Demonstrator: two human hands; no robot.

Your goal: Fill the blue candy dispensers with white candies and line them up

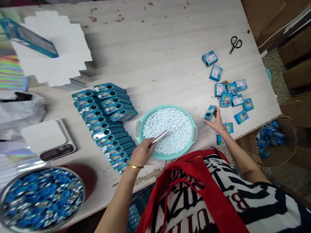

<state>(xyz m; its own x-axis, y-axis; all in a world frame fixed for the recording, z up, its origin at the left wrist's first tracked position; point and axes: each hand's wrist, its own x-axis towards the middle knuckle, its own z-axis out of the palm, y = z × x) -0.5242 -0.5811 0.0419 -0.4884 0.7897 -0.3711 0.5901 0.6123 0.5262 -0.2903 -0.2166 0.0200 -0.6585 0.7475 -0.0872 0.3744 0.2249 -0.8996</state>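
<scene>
My left hand (143, 152) is closed around a silver metal tube-like tool (160, 137), whose far end reaches over the white candies (170, 124). These small pieces fill a turquoise oval basin (137, 129) with a handle at each side. To the right of the basin, my right hand (217, 123) grips a small blue candy box (210, 113) between thumb and fingers. The box has a dark round hole in its upward face. Left of the basin, several similar blue boxes (116, 100) stand in two rows, some showing white candies at their openings.
More small blue boxes (225, 99) lie scattered on the right, near black scissors (234, 44). A cardboard bin (289, 142) of blue boxes stands beyond the table edge. At left are a scale (46, 137), a white card stack (65, 45) and a metal bowl (82, 191) of blue-silver pieces.
</scene>
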